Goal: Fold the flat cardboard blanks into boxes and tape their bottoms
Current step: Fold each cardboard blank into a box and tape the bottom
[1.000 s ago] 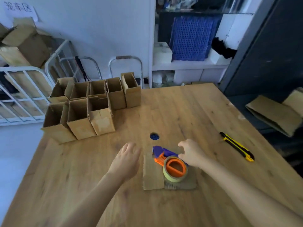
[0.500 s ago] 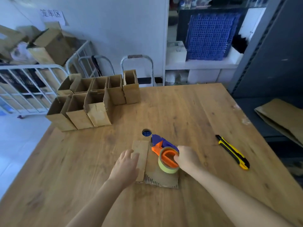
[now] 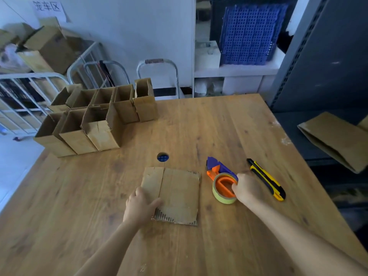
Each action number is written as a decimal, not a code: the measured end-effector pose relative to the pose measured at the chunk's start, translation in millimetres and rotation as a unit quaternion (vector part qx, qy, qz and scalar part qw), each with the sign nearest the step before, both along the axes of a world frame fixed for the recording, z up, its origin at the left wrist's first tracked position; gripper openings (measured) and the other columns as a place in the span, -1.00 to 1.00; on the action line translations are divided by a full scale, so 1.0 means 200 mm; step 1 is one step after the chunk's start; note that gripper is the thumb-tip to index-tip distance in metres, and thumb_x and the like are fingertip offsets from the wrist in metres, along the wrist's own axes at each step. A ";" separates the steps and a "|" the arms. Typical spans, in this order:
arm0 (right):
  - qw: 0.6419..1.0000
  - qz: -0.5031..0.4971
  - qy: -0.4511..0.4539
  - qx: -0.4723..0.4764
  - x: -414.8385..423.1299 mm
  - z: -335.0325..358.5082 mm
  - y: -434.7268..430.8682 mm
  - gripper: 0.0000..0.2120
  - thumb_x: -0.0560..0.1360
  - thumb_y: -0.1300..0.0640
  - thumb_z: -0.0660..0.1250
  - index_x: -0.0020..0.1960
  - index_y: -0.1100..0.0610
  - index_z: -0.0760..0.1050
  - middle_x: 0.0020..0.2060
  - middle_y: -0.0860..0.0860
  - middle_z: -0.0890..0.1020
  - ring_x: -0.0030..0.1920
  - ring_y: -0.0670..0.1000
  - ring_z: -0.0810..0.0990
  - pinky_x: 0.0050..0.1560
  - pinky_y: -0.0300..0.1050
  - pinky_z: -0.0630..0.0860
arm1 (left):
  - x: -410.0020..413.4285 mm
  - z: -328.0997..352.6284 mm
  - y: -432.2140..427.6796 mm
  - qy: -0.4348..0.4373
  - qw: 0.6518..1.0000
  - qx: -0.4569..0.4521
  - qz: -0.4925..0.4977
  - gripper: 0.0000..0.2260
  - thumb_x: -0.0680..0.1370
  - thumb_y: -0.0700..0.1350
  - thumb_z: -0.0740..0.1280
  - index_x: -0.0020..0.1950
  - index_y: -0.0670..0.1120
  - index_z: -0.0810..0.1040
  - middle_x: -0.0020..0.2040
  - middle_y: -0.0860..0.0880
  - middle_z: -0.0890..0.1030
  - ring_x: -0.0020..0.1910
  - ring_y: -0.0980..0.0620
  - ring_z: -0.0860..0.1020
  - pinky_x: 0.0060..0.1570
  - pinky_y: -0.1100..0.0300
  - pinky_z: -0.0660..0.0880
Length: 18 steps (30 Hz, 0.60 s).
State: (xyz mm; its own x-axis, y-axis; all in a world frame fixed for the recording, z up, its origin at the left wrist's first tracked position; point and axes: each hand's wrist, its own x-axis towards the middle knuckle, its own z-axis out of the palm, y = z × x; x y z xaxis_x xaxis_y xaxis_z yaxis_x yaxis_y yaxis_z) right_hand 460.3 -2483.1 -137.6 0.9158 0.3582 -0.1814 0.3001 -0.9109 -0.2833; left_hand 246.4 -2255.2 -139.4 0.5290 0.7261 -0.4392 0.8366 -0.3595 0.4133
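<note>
A flat cardboard blank (image 3: 175,194) lies on the wooden table (image 3: 219,126) in front of me. My left hand (image 3: 140,208) rests on its near left corner, thumb lying over the cardboard edge. To its right sits an orange and purple tape dispenser (image 3: 222,181) with a yellowish tape roll. My right hand (image 3: 248,189) grips the dispenser at the roll, fingers curled into it. Several folded open boxes (image 3: 95,120) stand in two rows at the far left of the table.
A yellow and black utility knife (image 3: 265,179) lies just right of my right hand. A round hole (image 3: 163,157) in the table sits beyond the blank. More flat cardboard (image 3: 336,140) rests off the table's right side. Metal cage carts (image 3: 23,96) stand at the left.
My right hand has carried the tape dispenser off the blank to the table on its right. The blank now lies fully uncovered, and my left hand has settled on its near left corner.
</note>
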 end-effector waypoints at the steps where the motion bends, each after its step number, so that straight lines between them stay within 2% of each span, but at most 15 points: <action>1: 1.000 -0.001 0.000 0.001 -0.01 0.01 0.00 -0.79 0.54 -0.01 0.31 0.05 0.11 0.55 -0.06 0.02 0.64 -0.11 0.03 0.61 -0.17 -0.17 0.58 | 0.01 -0.01 0.00 -0.006 1.000 -0.002 0.011 -0.26 0.38 0.27 0.38 0.40 -0.10 0.23 0.23 -0.10 0.41 0.20 -0.11 0.40 0.13 -0.05 0.49; 4: 0.998 0.009 -0.053 0.028 -0.05 0.06 0.02 -0.65 0.54 -0.06 0.29 0.24 0.11 0.49 0.11 0.03 0.59 0.10 0.06 0.56 0.04 -0.08 0.58 | 0.06 -0.02 0.01 -0.012 1.000 0.015 0.013 -0.21 0.36 0.24 0.43 0.42 -0.13 0.21 0.26 -0.11 0.41 0.25 -0.13 0.36 0.20 -0.06 0.42; 6: 0.992 0.036 -0.092 0.078 -0.11 0.11 0.06 -0.66 0.56 0.01 0.26 0.27 0.13 0.48 0.15 0.02 0.56 0.15 0.07 0.53 0.08 -0.08 0.54 | 0.08 -0.02 0.03 -0.001 1.000 0.028 0.006 -0.24 0.34 0.19 0.47 0.38 -0.13 0.24 0.24 -0.12 0.41 0.24 -0.13 0.35 0.21 -0.05 0.40; 9: 0.978 0.111 -0.054 0.171 -0.23 0.18 0.17 -0.79 0.57 0.17 0.24 0.16 0.18 0.54 0.07 0.04 0.57 0.07 0.06 0.56 0.02 -0.14 0.49 | 0.09 -0.01 0.05 0.040 0.999 0.026 -0.002 -0.25 0.34 0.14 0.52 0.36 -0.11 0.25 0.23 -0.11 0.37 0.25 -0.14 0.33 0.19 -0.02 0.40; 12: 0.978 0.178 0.041 0.105 -0.36 0.15 0.30 -0.64 0.58 0.12 0.22 0.37 0.16 0.40 0.23 0.05 0.51 0.22 0.02 0.50 0.17 -0.18 0.46 | 0.07 -0.01 0.07 0.077 0.997 0.024 -0.006 -0.15 0.30 0.17 0.54 0.41 -0.10 0.20 0.29 -0.12 0.33 0.29 -0.16 0.32 0.21 -0.02 0.39; 14: 0.979 0.137 0.136 0.064 -0.42 0.10 0.37 -0.49 0.57 0.08 0.24 0.47 0.19 0.24 0.32 0.10 0.44 0.28 0.07 0.46 0.22 -0.10 0.46 | 0.05 0.00 0.08 0.089 0.996 0.012 0.006 -0.08 0.27 0.18 0.56 0.44 -0.10 0.17 0.33 -0.14 0.30 0.33 -0.17 0.29 0.26 -0.04 0.36; 15: 0.977 0.082 0.186 0.068 -0.44 0.09 0.40 -0.45 0.56 0.09 0.26 0.49 0.20 0.19 0.34 0.12 0.42 0.28 0.09 0.46 0.19 -0.09 0.47 | 0.03 0.00 0.09 0.091 0.996 -0.004 0.021 -0.05 0.25 0.16 0.58 0.45 -0.10 0.14 0.35 -0.16 0.28 0.35 -0.18 0.27 0.28 -0.05 0.35; 18: 0.941 -0.082 0.291 0.154 -0.44 0.06 0.46 -0.49 0.51 0.19 0.30 0.42 0.24 0.25 0.30 0.13 0.44 0.24 0.11 0.47 0.11 -0.07 0.45 | -0.01 0.00 0.12 0.102 0.993 -0.046 0.046 0.00 0.23 0.13 0.60 0.47 -0.11 0.11 0.39 -0.18 0.22 0.39 -0.18 0.23 0.32 -0.06 0.36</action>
